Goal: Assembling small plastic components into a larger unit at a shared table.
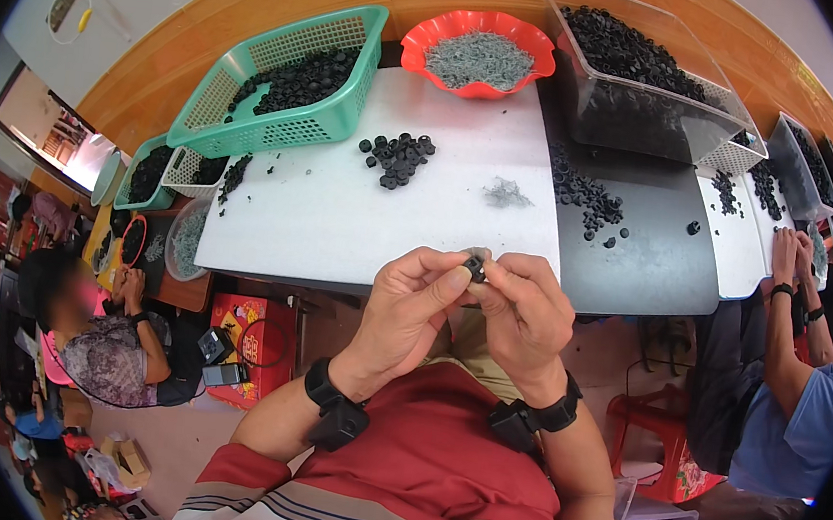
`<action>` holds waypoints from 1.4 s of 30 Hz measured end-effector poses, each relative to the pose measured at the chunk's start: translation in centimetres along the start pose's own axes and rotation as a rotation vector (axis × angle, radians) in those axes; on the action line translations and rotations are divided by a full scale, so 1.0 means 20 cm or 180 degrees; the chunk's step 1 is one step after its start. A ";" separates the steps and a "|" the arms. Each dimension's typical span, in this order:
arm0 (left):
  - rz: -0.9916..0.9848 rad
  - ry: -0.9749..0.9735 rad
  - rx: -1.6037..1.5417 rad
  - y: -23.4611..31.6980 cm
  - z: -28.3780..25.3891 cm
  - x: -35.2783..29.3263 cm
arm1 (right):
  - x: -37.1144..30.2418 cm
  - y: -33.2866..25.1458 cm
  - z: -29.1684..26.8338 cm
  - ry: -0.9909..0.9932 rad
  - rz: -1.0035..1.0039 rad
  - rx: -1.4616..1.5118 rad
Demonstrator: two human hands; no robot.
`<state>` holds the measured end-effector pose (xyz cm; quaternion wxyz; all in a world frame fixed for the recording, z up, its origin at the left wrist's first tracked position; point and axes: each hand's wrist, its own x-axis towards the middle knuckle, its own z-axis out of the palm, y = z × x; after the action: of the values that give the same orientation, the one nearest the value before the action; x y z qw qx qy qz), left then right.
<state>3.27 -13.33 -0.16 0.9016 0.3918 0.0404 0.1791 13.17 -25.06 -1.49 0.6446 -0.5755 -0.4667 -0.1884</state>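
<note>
My two hands meet just above the table's near edge. Between the thumb and fingers of my left hand (410, 302) is a small black knob-like part (475, 267). The fingers of my right hand (533, 316) pinch the same part from the other side; whether a second tiny piece is in them is hidden. Beyond my hands, on a white sheet (310, 220), lie a heap of small black round parts (398, 161) and a little pile of thin grey pieces (508, 194).
A green basket (279, 128) of black parts stands far left, a red wavy-rimmed bowl (419, 48) of grey pieces at the back. Right of it sits a clear bin (639, 131) of black parts. Co-workers sit on the left (118, 342) and right (792, 417).
</note>
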 end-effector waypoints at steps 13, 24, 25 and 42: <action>-0.0018 0.0009 0.0362 0.01 0.01 -0.01 | 0.02 -0.01 -0.05 -0.0126 0.0044 0.0018; -0.0103 -0.0053 0.0321 0.01 0.04 -0.02 | 0.02 -0.02 -0.09 -0.0153 0.0065 -0.0088; -0.0121 -0.0017 0.0335 0.01 0.04 -0.02 | 0.02 -0.02 -0.09 -0.0149 0.0012 -0.0126; -0.0105 0.0048 0.0450 -0.02 0.08 -0.01 | 0.00 -0.02 -0.13 -0.0080 -0.0269 -0.0585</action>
<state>3.51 -14.80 0.65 0.8742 0.4524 0.0661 0.1638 13.98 -27.54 -0.98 0.5746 -0.6143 -0.4794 -0.2502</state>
